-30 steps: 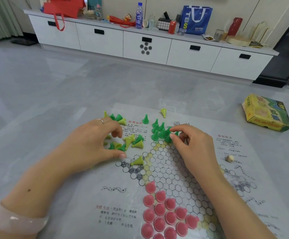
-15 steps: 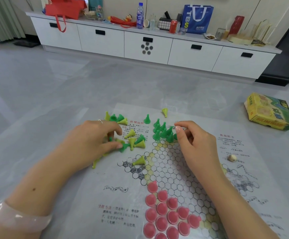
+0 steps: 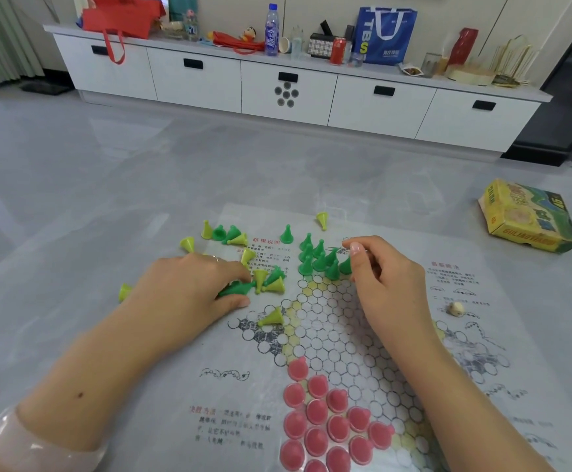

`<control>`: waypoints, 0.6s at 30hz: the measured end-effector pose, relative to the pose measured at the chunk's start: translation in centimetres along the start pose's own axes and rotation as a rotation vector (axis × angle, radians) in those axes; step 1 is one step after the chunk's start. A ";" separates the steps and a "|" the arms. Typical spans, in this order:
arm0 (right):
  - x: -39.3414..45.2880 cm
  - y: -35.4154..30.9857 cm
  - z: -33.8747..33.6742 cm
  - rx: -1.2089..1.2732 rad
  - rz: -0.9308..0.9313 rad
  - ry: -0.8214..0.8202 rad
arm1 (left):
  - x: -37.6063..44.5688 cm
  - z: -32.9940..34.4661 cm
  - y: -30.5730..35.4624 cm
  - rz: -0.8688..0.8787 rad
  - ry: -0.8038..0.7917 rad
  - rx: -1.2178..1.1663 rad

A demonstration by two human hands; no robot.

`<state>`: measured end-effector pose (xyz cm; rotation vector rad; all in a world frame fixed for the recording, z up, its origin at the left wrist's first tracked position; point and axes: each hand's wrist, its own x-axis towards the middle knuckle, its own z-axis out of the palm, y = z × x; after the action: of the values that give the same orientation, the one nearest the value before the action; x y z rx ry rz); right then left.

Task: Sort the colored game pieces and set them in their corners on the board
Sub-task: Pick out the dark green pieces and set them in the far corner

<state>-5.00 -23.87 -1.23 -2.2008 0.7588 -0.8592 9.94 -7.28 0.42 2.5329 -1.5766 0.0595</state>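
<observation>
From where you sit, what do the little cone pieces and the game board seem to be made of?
The green cone pieces and pink cone pieces look like moulded plastic: uniform colour, smooth with a slight sheen. The game board seems to be a thin printed sheet, paper or plastic film; it lies flat on the floor with faint creases.

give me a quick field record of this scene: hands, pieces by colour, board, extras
left hand: grips dark green piece lying in the mixed pile
right hand: fingers curled beside standing green cluster; grip contents unclear
pink pieces: set in near corner
yellow-green pieces: scattered, mostly tipped
board: paper sheet on floor
extras: game box, die
</observation>
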 end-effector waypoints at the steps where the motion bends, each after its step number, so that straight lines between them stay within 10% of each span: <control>1: 0.0 0.0 0.0 0.002 0.000 0.000 | 0.0 0.1 0.1 -0.005 0.005 0.025; 18: 0.0 -1.3 -0.1 0.023 -0.169 0.031 | 0.1 0.1 0.4 -0.064 0.352 -0.560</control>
<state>-4.73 -23.11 -0.23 -2.2601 0.5807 -0.9816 9.61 -7.62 0.35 2.0036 -1.1731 0.0448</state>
